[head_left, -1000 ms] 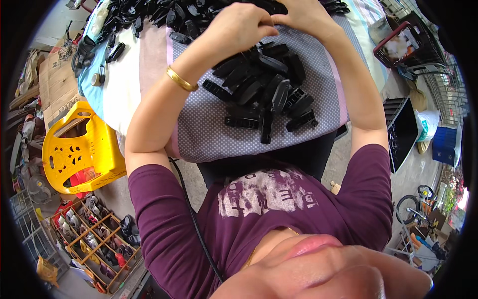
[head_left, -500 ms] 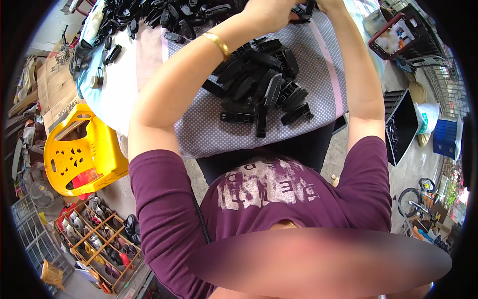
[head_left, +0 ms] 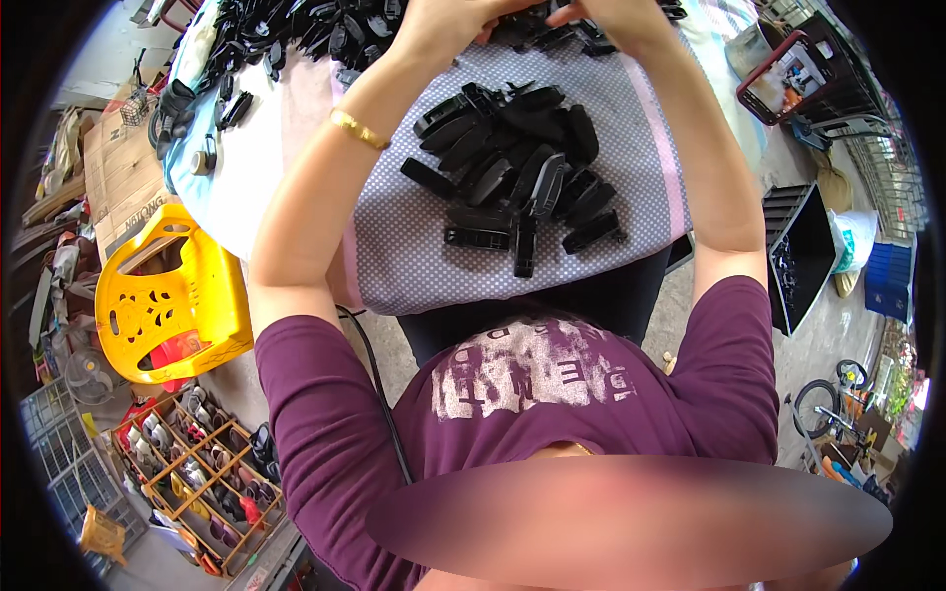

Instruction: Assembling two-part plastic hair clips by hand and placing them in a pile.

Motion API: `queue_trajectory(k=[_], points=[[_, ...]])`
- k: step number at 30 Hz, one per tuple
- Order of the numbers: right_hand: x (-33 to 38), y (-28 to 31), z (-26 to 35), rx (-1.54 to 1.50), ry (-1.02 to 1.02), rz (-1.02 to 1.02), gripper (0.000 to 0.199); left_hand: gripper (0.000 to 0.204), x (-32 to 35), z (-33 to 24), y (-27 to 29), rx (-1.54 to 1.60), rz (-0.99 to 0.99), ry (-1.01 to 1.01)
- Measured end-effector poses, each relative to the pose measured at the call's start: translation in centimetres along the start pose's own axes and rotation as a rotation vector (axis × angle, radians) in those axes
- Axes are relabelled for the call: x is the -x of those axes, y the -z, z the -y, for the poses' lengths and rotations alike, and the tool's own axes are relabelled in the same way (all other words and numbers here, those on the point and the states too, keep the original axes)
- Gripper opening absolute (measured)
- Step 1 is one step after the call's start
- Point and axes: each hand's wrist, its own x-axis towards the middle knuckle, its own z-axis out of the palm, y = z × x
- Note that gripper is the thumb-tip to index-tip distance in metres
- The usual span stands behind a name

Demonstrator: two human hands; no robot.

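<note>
"Checking your left hand (head_left: 443,25) first: where does it stand?"

"At the upper edge of the view, its fingers extended toward your right hand (head_left: 621,22). That edge cuts off part of both, so I cannot tell whether you grip anything."

"And the loose pile of black plastic pieces (head_left: 503,177)?"

"It lies on the dotted cloth (head_left: 394,261) in front of you, between your forearms, nearer your body than either hand and apart from both. A larger heap of similar pieces (head_left: 286,34) spreads across the far left, and scattered ones lie near your hands."

"Surroundings?"

"You have a gold bangle (head_left: 360,129) on your left wrist, a yellow chair (head_left: 177,305) to your left and a black crate (head_left: 806,241) to your right."
</note>
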Motion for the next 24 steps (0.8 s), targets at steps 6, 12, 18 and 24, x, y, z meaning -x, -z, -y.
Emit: queue_trajectory(k=[6, 12, 18, 24], points=[[2.6, -5.0, -0.5, 0.568, 0.324, 0.024, 0.028, 0.029, 3.9, 1.9, 1.4, 0.528, 0.114, 0.059], [2.5, -4.9, -0.9, 0.525, 0.305, 0.041, 0.029, 0.024, 4.4, 2.3, 2.5, 0.346, 0.037, 0.053], [2.7, -4.7, -0.2, 0.575, 0.251, 0.128, 0.030, 0.020, 4.3, 2.1, 2.9, 0.166, -0.048, -0.011], [2.9, -5.3, 0.2, 0.624, 0.329, 0.061, 0.030, 0.028, 4.6, 0.9, 2.4, 0.115, -0.102, -0.053]])
